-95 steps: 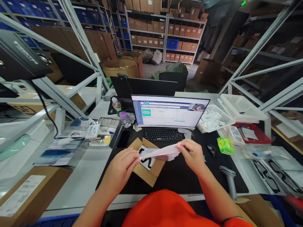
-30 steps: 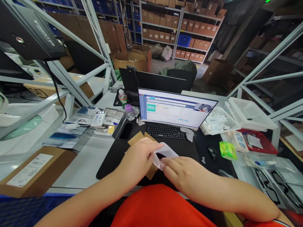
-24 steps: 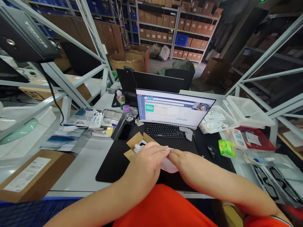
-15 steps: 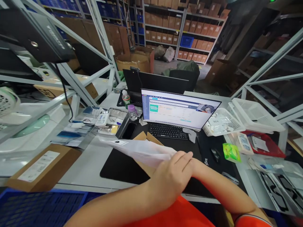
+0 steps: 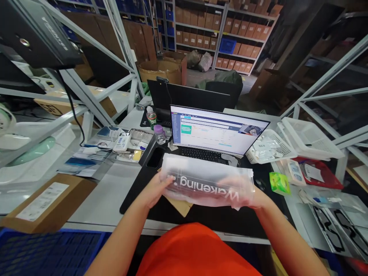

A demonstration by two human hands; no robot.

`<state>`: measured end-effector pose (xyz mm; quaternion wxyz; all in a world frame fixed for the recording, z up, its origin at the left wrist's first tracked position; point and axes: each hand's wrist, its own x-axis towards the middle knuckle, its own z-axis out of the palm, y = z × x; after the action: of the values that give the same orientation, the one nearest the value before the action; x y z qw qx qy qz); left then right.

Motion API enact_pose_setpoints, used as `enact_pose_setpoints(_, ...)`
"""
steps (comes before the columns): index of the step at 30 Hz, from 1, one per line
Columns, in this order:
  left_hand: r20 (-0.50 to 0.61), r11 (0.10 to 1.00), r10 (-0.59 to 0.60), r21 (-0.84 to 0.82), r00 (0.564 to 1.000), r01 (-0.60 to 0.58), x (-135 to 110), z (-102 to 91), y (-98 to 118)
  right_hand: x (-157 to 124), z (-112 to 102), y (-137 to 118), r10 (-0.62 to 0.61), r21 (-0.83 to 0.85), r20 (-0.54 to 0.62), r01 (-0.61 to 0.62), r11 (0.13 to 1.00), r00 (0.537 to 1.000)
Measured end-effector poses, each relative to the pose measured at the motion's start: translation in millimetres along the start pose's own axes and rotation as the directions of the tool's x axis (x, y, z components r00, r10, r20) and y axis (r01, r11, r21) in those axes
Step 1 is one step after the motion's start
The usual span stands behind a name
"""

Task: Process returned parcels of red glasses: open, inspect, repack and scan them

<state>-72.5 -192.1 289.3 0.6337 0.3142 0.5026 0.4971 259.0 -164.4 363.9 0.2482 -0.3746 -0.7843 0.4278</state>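
A frosted, translucent plastic bag (image 5: 207,174) with upside-down white lettering is stretched level above the black desk mat (image 5: 138,193). At its left end my left hand (image 5: 155,188) is closed on the edge, the thumb lying on the front. My right hand (image 5: 234,186) is at the other end, hazy through the plastic; whether it is inside or behind the bag, and how its fingers are set, I cannot tell. Below the bag a brown cardboard piece (image 5: 181,206) shows, mostly covered. The keyboard (image 5: 201,154) is partly hidden behind the bag.
A lit monitor (image 5: 215,128) stands ahead. To the left are a phone (image 5: 155,157), a purple-capped bottle (image 5: 160,136), a tray of small items (image 5: 135,147) and a labelled carton (image 5: 48,203). Rightward sit a green packet (image 5: 279,183), white baskets (image 5: 313,140) and a red tray (image 5: 324,176).
My hands were crossed near the bag's right end; now they are apart, one at each end. The bag has turned so its lettered face shows.
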Motion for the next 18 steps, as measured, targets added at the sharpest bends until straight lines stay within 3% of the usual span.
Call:
enact_pose_setpoints(3,-0.027,0.994,-0.045,-0.105,0.999,0.042,-2,13.4,-21,-12,-20,-7,0.127,0.112,0.159,-0.145,0.983,0.979)
enact_pose_setpoints(4,-0.049,0.990,-0.060,-0.132,0.997,0.053,-3,15.3,-27,-17,-24,-7,0.193,0.140,0.143,-0.213,0.967,0.971)
enact_pose_setpoints(7,-0.100,0.978,-0.126,-0.178,0.987,0.107,0,10.7,-46,-26,-26,-2,0.367,0.260,-0.068,-0.339,0.904,0.928)
enact_pose_setpoints(9,-0.119,0.976,-0.154,-0.174,0.981,0.132,4,2.4,-59,-28,-20,7,0.449,0.355,-0.223,-0.357,0.864,0.865)
enact_pose_setpoints(11,-0.161,0.983,-0.148,-0.136,0.976,0.126,9,-7.2,-71,-27,-15,17,0.505,0.415,-0.299,-0.366,0.833,0.810)
enact_pose_setpoints(14,-0.260,0.993,-0.115,-0.051,0.959,0.106,18,-23.4,-86,-25,-16,28,0.487,0.387,-0.398,-0.339,0.858,0.778)
enact_pose_setpoints(18,-0.318,0.982,-0.117,0.106,0.941,0.158,30,-45.0,-96,-29,-35,29,0.403,0.265,-0.512,-0.307,0.914,0.759)
